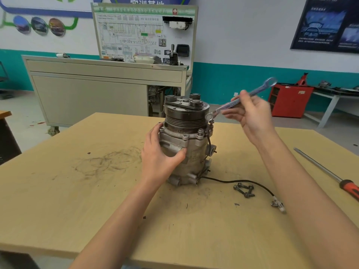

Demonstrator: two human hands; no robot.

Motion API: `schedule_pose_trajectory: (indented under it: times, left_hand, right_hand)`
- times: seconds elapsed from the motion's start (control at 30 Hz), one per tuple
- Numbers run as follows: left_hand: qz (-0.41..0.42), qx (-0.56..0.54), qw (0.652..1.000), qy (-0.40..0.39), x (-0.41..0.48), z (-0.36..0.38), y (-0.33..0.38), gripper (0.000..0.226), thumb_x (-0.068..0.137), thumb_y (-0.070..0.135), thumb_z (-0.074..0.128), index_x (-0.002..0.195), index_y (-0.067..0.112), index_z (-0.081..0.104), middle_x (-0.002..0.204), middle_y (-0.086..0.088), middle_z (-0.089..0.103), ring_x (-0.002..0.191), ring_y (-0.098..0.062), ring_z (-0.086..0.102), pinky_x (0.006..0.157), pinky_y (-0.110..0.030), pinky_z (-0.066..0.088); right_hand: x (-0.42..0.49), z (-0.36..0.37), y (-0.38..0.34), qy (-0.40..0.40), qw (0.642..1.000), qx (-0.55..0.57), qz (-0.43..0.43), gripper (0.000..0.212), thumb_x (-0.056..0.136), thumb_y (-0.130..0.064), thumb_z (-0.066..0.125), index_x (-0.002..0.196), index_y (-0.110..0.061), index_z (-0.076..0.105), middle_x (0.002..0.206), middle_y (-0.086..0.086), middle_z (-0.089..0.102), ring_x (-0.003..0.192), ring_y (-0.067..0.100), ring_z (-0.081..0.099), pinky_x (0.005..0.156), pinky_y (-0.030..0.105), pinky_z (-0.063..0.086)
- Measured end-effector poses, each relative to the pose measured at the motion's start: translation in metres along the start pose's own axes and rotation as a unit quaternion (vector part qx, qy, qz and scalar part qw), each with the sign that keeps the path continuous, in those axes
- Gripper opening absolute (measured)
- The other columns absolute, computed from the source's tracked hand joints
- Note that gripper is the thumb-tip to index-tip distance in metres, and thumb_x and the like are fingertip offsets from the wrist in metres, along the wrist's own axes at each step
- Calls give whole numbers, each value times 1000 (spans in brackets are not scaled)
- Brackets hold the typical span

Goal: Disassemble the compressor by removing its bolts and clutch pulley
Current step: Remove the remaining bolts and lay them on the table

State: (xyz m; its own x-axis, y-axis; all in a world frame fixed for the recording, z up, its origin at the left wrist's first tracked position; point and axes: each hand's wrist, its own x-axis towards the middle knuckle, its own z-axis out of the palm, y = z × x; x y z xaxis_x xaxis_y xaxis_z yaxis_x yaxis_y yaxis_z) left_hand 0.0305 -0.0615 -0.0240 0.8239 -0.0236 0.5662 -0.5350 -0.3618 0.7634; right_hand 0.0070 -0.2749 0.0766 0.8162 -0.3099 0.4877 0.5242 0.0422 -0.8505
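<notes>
A grey metal compressor stands upright on the wooden table, its dark grooved clutch pulley on top. My left hand grips the compressor's left side, thumb across the front. My right hand holds a silver combination wrench by its middle, to the right of the pulley. The wrench's ring end sits over a bolt sticking up from the right flange. Another bolt head shows on the flange's front. Three removed bolts lie on the table to the right.
A black cable runs from the compressor's base to a small connector. A screwdriver with a red handle lies at the table's right edge. Behind stand a grey cabinet with a training board and a red stand.
</notes>
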Motion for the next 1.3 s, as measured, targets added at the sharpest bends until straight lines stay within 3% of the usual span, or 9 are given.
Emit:
schedule_pose_trajectory:
  times: [0.13, 0.27, 0.53, 0.73, 0.87, 0.97, 1.07, 1.2, 1.3]
  left_hand:
    - [3, 2, 1000, 2, 0, 1, 0, 93, 60, 62, 59, 142, 28, 31, 138, 7, 41, 124, -16, 45, 103, -50, 40]
    - [6, -4, 1000, 2, 0, 1, -1, 92, 61, 60, 59, 142, 27, 32, 138, 6, 41, 125, -17, 45, 103, -50, 40]
    - [-6, 6, 1000, 6, 0, 2, 0, 91, 62, 59, 63, 140, 20, 36, 134, 2, 45, 121, -20, 47, 100, -50, 41]
    - [-13, -3, 1000, -4, 3, 3, 0, 80, 59, 58, 62, 125, 16, 49, 121, -7, 57, 111, -27, 54, 90, -54, 46]
    - [10, -23, 1000, 12, 0, 2, 1, 73, 64, 49, 66, 129, 42, 36, 138, 5, 46, 123, -18, 49, 101, -53, 41]
    - [9, -12, 1000, 17, -1, 2, 1, 89, 61, 57, 60, 141, 27, 34, 138, 5, 44, 124, -15, 46, 104, -51, 39]
    - [9, -6, 1000, 8, -1, 0, 2, 93, 60, 60, 59, 142, 25, 33, 138, 4, 42, 126, -16, 43, 105, -50, 38]
    - [7, 0, 1000, 4, -1, 0, 1, 94, 60, 61, 60, 142, 26, 32, 138, 5, 42, 127, -15, 43, 106, -50, 38]
    - [7, 3, 1000, 6, 0, 0, 0, 93, 60, 61, 59, 142, 26, 32, 138, 5, 42, 127, -15, 42, 106, -51, 37]
  right_hand:
    - [-22, 14, -24, 25, 947, -232, -219, 20, 96, -20, 51, 80, -12, 59, 65, 8, 68, 54, 14, 68, 51, 28, 56]
    - [-45, 51, -33, -49, 771, -465, -433, 25, 90, -19, 57, 81, 3, 64, 59, 10, 64, 47, 20, 61, 47, 23, 47]
    - [-74, 85, -19, -59, 554, -650, -516, 8, 80, -13, 70, 74, -10, 65, 57, 2, 56, 42, 16, 54, 36, 22, 34]
    - [-82, 86, -11, -57, 517, -636, -570, 19, 82, -3, 52, 72, -12, 66, 57, 1, 55, 45, 13, 52, 38, 23, 33]
    - [-79, 72, -8, -96, 570, -579, -576, 15, 85, -4, 55, 74, -6, 66, 62, 6, 59, 50, 18, 56, 41, 27, 40]
    - [-76, 43, -4, -139, 784, -404, -451, 15, 89, -10, 53, 87, -3, 66, 82, 8, 69, 69, 19, 68, 57, 32, 55]
    - [-77, 24, 6, -96, 975, -116, -163, 20, 96, -11, 42, 86, -10, 59, 81, 5, 71, 68, 20, 70, 63, 29, 58]
    - [-76, 13, 25, -21, 999, 34, 37, 27, 99, -8, 37, 81, -4, 56, 75, 13, 71, 58, 22, 67, 55, 24, 56]
    - [-70, 10, 20, -16, 991, 121, 47, 30, 100, -15, 36, 81, -5, 57, 80, 15, 71, 65, 21, 69, 59, 24, 56]
